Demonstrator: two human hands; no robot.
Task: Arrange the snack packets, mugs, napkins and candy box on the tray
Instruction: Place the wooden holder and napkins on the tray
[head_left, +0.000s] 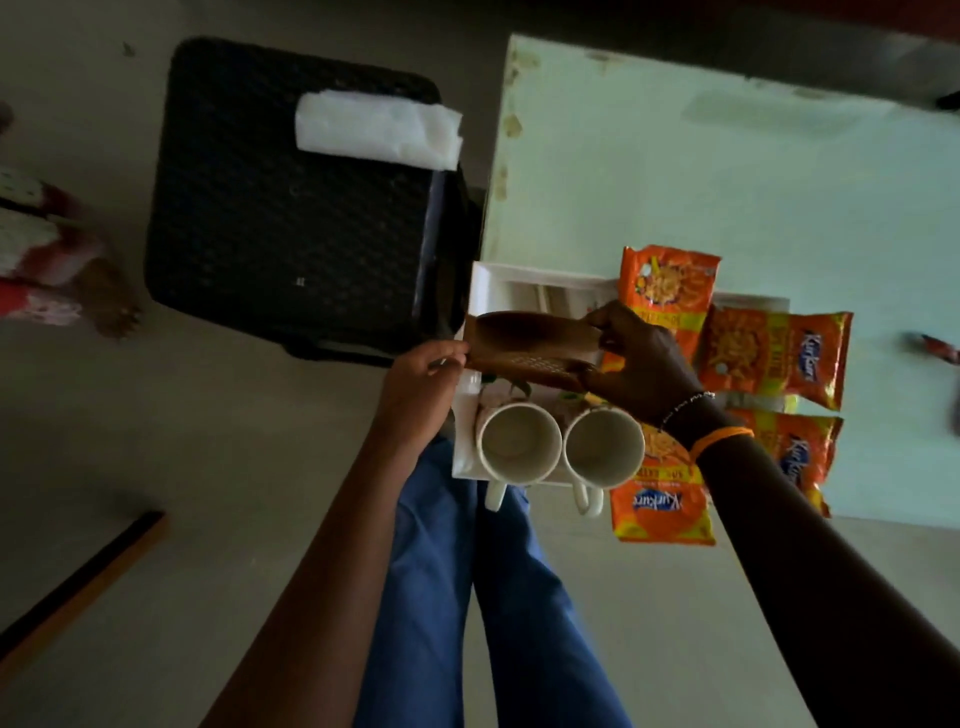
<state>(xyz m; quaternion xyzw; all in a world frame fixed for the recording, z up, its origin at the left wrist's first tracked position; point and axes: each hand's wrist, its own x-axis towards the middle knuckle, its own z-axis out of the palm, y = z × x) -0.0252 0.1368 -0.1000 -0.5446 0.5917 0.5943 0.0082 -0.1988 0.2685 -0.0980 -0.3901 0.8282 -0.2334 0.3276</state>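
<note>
Head view shows us over a pale table (675, 171), with a dark stool (291, 218) to its left carrying the napkins (376, 130). Our white tray (480, 280) sits at the table's near corner, four snack packets (774, 358) on its right side and two mugs (519, 442) at its near edge. We hold the brown candy box (530, 348) above the tray's middle, left hand (421, 384) pinching its left end, right hand (644, 364) clamped on its right end. We should lower it level into the free far-left space, clear of the mugs.
</note>
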